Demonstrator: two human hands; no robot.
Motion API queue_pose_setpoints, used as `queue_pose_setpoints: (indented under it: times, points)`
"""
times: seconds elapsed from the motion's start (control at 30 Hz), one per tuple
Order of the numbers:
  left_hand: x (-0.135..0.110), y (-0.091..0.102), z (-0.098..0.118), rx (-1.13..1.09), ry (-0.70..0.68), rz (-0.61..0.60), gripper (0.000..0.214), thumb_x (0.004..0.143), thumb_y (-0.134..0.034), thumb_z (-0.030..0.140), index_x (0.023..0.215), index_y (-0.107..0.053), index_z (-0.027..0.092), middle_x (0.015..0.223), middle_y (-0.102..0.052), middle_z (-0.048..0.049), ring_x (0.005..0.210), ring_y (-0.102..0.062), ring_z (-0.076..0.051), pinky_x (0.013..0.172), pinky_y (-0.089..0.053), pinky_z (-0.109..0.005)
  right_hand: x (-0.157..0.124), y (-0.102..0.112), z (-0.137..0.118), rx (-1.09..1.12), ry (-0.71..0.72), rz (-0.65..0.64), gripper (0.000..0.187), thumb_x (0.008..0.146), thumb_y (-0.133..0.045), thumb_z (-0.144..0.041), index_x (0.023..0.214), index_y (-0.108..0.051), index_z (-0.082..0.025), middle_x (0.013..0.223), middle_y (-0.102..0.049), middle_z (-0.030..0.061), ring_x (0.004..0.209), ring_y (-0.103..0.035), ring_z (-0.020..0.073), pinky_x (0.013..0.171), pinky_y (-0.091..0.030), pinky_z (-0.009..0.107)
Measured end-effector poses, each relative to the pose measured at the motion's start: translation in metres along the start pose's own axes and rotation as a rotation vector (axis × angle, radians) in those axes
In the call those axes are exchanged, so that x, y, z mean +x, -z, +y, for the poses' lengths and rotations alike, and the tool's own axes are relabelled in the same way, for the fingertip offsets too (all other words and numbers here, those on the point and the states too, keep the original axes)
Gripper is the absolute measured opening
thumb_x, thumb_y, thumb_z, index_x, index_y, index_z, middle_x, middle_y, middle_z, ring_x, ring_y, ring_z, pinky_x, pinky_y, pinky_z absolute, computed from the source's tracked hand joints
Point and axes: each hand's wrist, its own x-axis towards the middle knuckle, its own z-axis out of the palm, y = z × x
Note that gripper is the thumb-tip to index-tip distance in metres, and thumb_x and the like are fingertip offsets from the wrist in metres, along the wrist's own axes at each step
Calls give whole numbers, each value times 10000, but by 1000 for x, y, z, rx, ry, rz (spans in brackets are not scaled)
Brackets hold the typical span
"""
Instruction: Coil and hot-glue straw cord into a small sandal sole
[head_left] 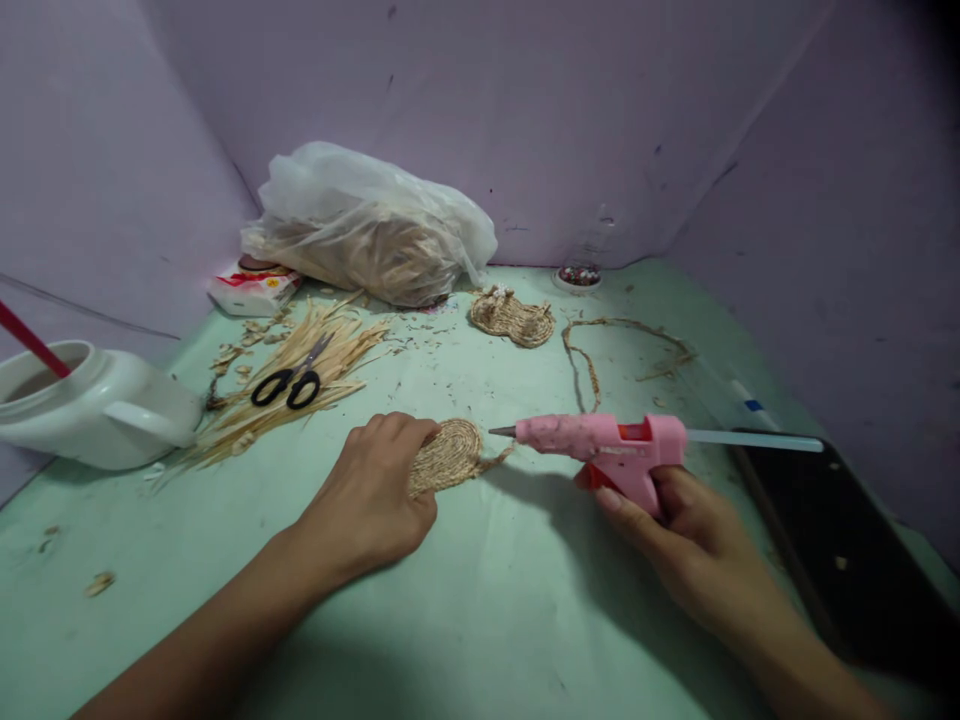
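Note:
My left hand (382,485) grips the left side of a coiled, braided straw piece (450,455), its rounded right end showing past my fingers. A braided straw cord (585,375) leads off to the right from that end, passes behind the glue gun and loops across the table. My right hand (675,530) is closed round the handle of a pink glue gun (577,437), fingers at its red trigger. The nozzle points left, just right of the coiled piece, and I cannot tell whether it touches. A long, pale glue stick (757,440) sticks out of the gun's back.
Black-handled scissors (296,385) lie on loose straw strips (330,345). Behind are a plastic bag (375,230), another coiled straw piece (514,318) and a small dish of beads (577,276). A white jug (112,410) stands left; a dark flat slab (840,550) lies right.

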Motion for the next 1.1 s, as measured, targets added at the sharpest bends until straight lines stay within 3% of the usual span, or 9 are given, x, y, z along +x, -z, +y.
queue_pose_setpoints:
  times: [0.13, 0.3, 0.43, 0.6, 0.93, 1.1]
  points:
    - [0, 2, 3, 23, 14, -16, 532, 632, -523, 122, 1160, -539, 185, 1078, -606, -83, 1027, -523, -266, 883, -410, -414, 1, 1, -4, 48, -24, 9, 216, 739, -609, -379, 815, -666, -185, 689, -655, 46, 581, -578, 182, 490, -448, 267]
    - [0, 4, 5, 39, 11, -16, 538, 631, -530, 132, 1167, -535, 180, 1090, -612, -89, 1039, -528, -277, 892, -409, -429, 0, -1, -10, 33, 85, -32, 168, 765, -566, -351, 720, -628, -202, 634, -608, 32, 533, -525, 160, 462, -410, 260]
    - [1, 3, 4, 37, -11, -15, 530, 627, -531, 131, 1156, -544, 168, 1097, -612, -93, 1036, -528, -274, 898, -410, -432, -1, -1, -3, -65, 142, -84, 197, 794, -536, -340, 652, -570, -208, 559, -500, -1, 483, -431, 129, 423, -350, 247]
    - [1, 2, 4, 34, -13, -20, 529, 629, -525, 130, 1156, -546, 167, 1113, -609, -93, 1047, -524, -276, 899, -411, -428, -2, 0, 8, -109, 140, -170, 232, 830, -521, -356, 659, -540, -200, 591, -486, -11, 520, -439, 127, 459, -372, 247]
    - [1, 3, 4, 31, -10, -33, 534, 625, -522, 128, 1156, -542, 177, 1095, -613, -94, 1043, -526, -273, 891, -414, -427, -2, -6, 10, -154, 169, -146, 301, 832, -505, -354, 578, -410, -223, 545, -416, -32, 467, -376, 106, 412, -303, 244]
    - [0, 4, 5, 22, -6, -25, 531, 624, -530, 138, 1154, -548, 169, 1084, -617, -94, 1034, -533, -276, 895, -417, -436, -3, -1, 12, -148, 153, -172, 285, 824, -509, -373, 590, -465, -216, 550, -423, -24, 478, -390, 117, 414, -310, 250]
